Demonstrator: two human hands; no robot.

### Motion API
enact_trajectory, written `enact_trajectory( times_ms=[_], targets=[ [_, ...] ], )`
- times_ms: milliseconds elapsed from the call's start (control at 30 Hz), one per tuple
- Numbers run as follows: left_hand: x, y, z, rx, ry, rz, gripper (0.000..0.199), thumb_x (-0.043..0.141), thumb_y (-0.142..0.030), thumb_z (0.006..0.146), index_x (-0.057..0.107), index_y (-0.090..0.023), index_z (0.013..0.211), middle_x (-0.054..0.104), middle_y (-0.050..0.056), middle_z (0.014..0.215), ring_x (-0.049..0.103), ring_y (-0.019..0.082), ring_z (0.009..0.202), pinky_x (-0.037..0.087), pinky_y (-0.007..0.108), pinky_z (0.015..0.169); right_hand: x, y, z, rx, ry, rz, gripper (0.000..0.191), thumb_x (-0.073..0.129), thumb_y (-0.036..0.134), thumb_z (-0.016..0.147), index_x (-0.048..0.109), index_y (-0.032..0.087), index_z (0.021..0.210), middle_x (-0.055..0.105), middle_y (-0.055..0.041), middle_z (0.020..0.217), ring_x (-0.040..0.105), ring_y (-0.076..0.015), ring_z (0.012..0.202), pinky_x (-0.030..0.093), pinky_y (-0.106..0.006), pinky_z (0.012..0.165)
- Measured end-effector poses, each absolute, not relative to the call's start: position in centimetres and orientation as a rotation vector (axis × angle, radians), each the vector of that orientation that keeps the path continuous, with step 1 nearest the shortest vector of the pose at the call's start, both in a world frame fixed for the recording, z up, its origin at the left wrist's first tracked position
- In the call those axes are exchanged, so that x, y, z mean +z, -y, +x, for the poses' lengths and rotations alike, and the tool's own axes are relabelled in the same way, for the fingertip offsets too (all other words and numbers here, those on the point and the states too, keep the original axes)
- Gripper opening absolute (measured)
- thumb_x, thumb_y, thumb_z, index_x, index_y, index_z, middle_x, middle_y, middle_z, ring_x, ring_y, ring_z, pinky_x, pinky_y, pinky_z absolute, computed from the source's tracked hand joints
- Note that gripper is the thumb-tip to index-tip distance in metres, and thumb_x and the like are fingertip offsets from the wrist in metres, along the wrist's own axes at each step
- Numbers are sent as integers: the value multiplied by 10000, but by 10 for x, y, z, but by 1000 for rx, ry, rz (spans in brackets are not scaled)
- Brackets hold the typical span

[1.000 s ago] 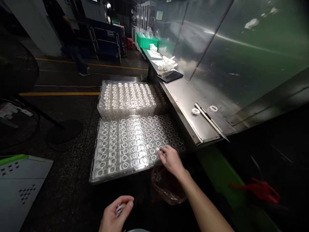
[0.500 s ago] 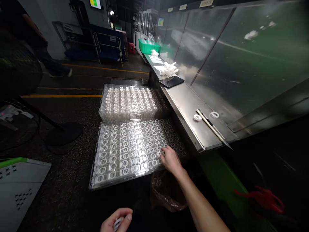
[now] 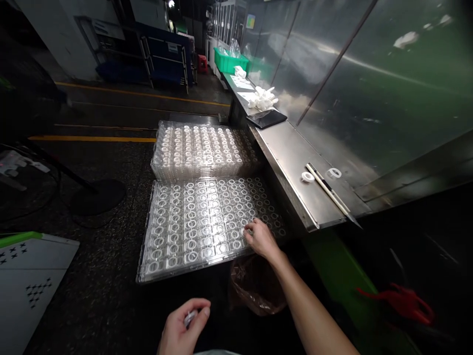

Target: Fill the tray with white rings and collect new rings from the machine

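My left hand (image 3: 185, 325) is at the bottom centre, its fingers curled round a small white ring (image 3: 190, 318). My right hand (image 3: 259, 237) reaches over the near right part of a clear plastic tray (image 3: 144, 246) that bears rows of white rings in square pockets. Its thumb and forefinger are pinched at a pocket, by what looks like a white ring (image 3: 244, 231), mostly hidden by the fingers. Behind this tray stands a stack of similar clear trays (image 3: 203, 172), its top one filled with rings.
The metal ledge (image 3: 281, 148) at the right bears two loose rings, a long-handled blade (image 3: 328, 190), a black tablet (image 3: 266, 118), white gloves and a green crate (image 3: 229, 61). A brown plastic bag (image 3: 254, 291) hangs below the tray's near edge. A fan stands at left.
My left hand has moved up and slightly right with the ring. My right hand stays at nearly the same part of the tray. The view has shifted a little, and the walking person is less visible.
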State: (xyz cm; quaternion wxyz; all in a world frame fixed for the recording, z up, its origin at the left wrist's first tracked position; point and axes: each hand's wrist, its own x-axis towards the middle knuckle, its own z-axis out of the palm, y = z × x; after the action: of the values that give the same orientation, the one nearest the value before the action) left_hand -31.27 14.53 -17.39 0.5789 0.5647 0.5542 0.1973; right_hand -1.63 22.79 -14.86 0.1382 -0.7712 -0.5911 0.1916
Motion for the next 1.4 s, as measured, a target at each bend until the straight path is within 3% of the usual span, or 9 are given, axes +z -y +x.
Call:
enact_trajectory(
  times_ms=[100,200,300,533,833,1033,1400],
  targets=[
    [-155,-189,-275,467,-1173,1732,446,464,-528,1003,726,-177,1085,739,77,899,656,220,746,534,312,692,-152,-232,-15,551,1653,-2201,156,649,133,914,777,106,1000,656,-104,996,641,-216,952,449,-275,891],
    [-145,-243,-222,452,-1084,1968,292,539,-357,1003,703,-180,1167,741,85,1008,677,234,892,537,379,892,-157,-233,-10,552,1558,-2188,179,611,80,909,760,100,1006,687,-92,983,651,-194,927,460,-258,881],
    [-150,-282,-178,326,-997,2206,294,612,-280,979,654,-154,1242,718,106,1071,668,272,1012,535,484,958,-162,-229,-3,547,1436,-2218,209,582,50,900,736,81,1039,716,-101,995,667,-199,916,478,-260,841],
    [-158,-296,-150,77,-986,2475,235,653,-319,967,671,-150,1129,696,83,1009,676,261,963,582,493,899,-165,-218,-1,560,1346,-2224,132,632,148,901,751,120,950,751,-101,955,679,-219,879,456,-277,787],
    [-147,-307,-137,-85,-1039,2480,244,645,-358,972,681,-129,1047,703,89,960,684,249,943,591,448,866,-166,-228,-8,596,1122,-2314,80,669,154,774,706,150,703,656,-12,640,573,-154,622,326,-251,584],
    [-141,-315,-135,-169,-1072,2460,248,647,-372,973,683,-128,1001,704,86,929,692,240,905,600,420,823,-162,-234,-6,713,1014,-2308,144,678,154,732,647,156,591,576,24,533,555,-137,576,320,-235,557],
    [-131,-311,-128,-227,-915,2632,183,639,-293,982,680,-115,971,702,88,961,685,240,945,591,441,881,-159,-229,0,797,980,-2226,210,638,150,739,609,166,531,498,50,472,521,-123,556,297,-242,553]
  ],
)
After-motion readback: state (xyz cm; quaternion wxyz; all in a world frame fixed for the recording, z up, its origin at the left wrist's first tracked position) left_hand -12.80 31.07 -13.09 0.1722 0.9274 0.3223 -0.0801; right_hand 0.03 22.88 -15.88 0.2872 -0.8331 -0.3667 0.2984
